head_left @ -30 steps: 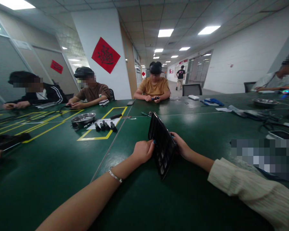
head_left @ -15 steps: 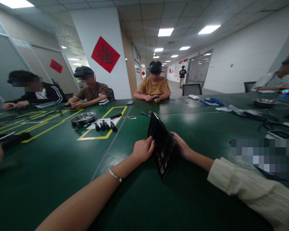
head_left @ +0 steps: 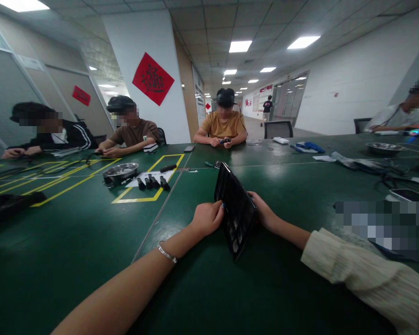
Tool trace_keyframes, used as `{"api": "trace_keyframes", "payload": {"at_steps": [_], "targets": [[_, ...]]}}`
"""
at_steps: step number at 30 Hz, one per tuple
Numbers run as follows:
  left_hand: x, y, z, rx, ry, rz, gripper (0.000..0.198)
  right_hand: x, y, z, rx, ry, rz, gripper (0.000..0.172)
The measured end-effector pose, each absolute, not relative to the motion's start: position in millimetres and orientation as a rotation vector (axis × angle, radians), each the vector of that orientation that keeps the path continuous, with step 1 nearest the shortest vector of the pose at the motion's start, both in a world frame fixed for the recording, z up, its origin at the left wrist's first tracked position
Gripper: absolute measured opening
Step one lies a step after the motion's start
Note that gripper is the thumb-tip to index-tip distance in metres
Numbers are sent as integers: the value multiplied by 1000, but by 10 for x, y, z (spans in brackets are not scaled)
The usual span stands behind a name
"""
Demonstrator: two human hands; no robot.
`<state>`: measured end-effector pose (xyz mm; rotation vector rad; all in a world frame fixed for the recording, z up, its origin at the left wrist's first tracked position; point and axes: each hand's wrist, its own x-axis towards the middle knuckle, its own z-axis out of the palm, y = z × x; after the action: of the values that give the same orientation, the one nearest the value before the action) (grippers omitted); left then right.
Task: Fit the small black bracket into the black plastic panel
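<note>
Flat black panel (head_left: 236,211), rectangular, glossy-rimmed, tilted upright between both hands over smooth green table (head_left: 195,293); right hand (head_left: 263,211) grips its right edge, fingers partly hidden behind it; left hand (head_left: 206,217), fingers curled at the panel's face, any pinch impossible to tell; ribbed cream sleeve (head_left: 363,274); shiny bracelet (head_left: 166,253); beyond, round metal bowl (head_left: 121,173), stubby black pieces (head_left: 154,182), yellow tape (head_left: 135,201).
</note>
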<state>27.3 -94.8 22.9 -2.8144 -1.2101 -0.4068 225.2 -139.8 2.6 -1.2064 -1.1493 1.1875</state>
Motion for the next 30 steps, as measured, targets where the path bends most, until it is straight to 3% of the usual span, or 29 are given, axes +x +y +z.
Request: {"api": "trace_keyframes", "payload": {"at_steps": [30], "targets": [[255,-904,210,-2858,-1183,-463,41,2194,-1441,92,-1174,-1091,1121,34]]}}
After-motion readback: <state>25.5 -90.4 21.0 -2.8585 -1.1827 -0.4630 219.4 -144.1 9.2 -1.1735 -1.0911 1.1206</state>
